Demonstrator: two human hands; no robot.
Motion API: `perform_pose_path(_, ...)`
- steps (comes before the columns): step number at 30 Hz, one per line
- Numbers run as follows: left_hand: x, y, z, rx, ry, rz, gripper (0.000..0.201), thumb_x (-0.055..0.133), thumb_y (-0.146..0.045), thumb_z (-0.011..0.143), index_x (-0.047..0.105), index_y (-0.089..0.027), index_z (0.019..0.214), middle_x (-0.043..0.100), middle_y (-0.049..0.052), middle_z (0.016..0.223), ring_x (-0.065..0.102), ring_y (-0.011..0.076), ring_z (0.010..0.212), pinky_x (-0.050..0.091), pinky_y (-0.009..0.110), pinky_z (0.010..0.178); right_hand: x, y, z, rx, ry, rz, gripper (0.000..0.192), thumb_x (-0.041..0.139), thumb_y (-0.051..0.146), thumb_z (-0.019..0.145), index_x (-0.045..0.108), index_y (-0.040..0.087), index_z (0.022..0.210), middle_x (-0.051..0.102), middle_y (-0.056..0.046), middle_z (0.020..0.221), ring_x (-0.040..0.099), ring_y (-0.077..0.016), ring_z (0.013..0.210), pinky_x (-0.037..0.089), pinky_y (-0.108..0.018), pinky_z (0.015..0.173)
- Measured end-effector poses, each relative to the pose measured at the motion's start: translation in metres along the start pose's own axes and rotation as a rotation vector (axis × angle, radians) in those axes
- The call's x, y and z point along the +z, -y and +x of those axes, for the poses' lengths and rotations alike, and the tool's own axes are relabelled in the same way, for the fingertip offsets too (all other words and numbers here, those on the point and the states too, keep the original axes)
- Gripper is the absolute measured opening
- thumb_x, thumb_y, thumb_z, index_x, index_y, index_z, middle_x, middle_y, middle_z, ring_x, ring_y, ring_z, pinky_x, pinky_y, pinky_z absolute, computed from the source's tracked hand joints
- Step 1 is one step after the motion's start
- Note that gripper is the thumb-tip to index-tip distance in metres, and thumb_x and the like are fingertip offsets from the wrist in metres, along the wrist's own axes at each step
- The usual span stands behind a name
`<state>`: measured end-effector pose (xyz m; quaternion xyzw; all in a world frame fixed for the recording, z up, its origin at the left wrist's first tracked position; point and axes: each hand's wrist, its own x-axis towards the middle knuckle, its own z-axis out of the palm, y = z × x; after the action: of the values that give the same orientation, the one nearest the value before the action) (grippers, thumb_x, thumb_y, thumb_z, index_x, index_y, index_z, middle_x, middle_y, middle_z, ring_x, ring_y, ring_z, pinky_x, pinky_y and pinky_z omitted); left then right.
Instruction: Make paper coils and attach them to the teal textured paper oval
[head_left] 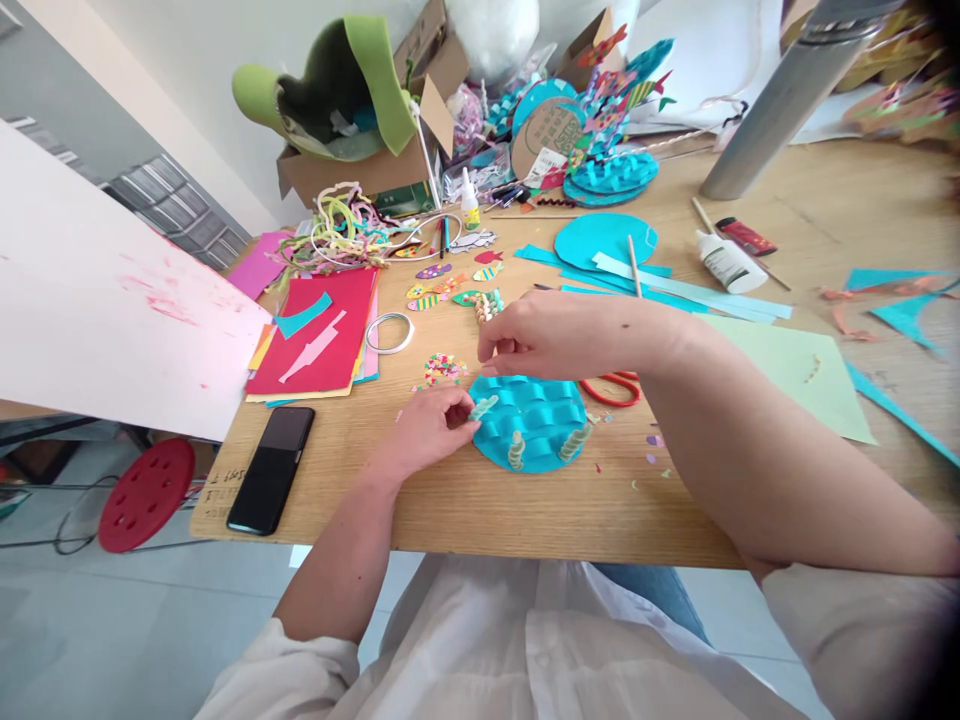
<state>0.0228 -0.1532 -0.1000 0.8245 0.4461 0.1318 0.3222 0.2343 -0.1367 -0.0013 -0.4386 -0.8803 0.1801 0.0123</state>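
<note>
A round blue paper disc [536, 410] with raised woven strips lies near the table's front edge. Pale green curled pieces stand on it, one at the front [516, 450] and another at the right [576, 441]. At the disc's left rim, the closed fingers of my left hand [431, 432] grip the edge, right beside a third, tilted green curl [484, 407]. My right hand [517, 333] is over the disc's far side with its fingers bent down and together; whatever they hold is hidden. Just behind it lie several small coiled pieces [491, 306].
Small paper fish [433, 271] and a heap of confetti [442, 369] lie beyond my hands. A tape roll [390, 333], red paper [315, 340] and a phone [271, 470] are at left. A glue bottle [729, 263] and steel flask [787, 105] stand at right.
</note>
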Motion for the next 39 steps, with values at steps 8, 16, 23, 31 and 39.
perform_pose_path(8,-0.001,-0.001,0.001,0.062,-0.007,0.032,0.005,0.06,-0.018,0.08,0.061,-0.018,0.074,0.057,-0.001,0.073,0.052,0.0125,0.068,0.039,0.024,0.061,0.0,0.001,0.0,0.003,0.0,-0.006,0.025,0.054,0.032,0.09,0.073,0.02,0.101,0.075,-0.007,0.096,0.067,-0.0204,0.08,0.042,-0.03,0.066)
perform_pose_path(16,-0.001,0.004,0.001,0.035,-0.03,-0.013,0.008,0.06,-0.019,0.08,0.067,-0.019,0.076,0.066,0.0,0.076,0.058,0.0133,0.069,0.043,0.025,0.064,0.001,-0.002,0.002,-0.019,0.001,-0.005,0.025,0.054,0.034,0.09,0.072,0.02,0.1,0.075,-0.007,0.094,0.067,-0.0206,0.08,0.042,-0.03,0.066)
perform_pose_path(23,-0.001,0.002,0.001,-0.003,-0.014,0.014,0.009,0.061,-0.019,0.079,0.07,-0.019,0.075,0.072,0.003,0.082,0.063,0.0161,0.074,0.047,0.028,0.067,0.004,-0.005,0.001,-0.051,-0.004,0.001,0.026,0.054,0.036,0.09,0.072,0.02,0.099,0.075,-0.007,0.093,0.066,-0.0219,0.078,0.042,-0.032,0.065)
perform_pose_path(31,-0.001,-0.003,0.001,-0.037,-0.025,0.052,0.011,0.062,-0.017,0.078,0.071,-0.02,0.073,0.074,0.002,0.083,0.065,0.0176,0.076,0.049,0.029,0.07,0.003,-0.005,0.0,-0.062,0.003,-0.012,0.025,0.056,0.032,0.089,0.073,0.018,0.102,0.075,-0.009,0.094,0.066,-0.022,0.078,0.041,-0.031,0.063)
perform_pose_path(39,0.002,0.003,0.0,-0.05,-0.055,-0.01,0.009,0.064,-0.018,0.079,0.071,-0.021,0.075,0.075,0.003,0.086,0.067,0.0195,0.082,0.052,0.031,0.075,0.021,-0.003,0.019,-0.108,0.138,-0.007,0.02,0.057,0.024,0.084,0.074,0.018,0.09,0.075,-0.007,0.087,0.067,-0.019,0.077,0.04,-0.027,0.061)
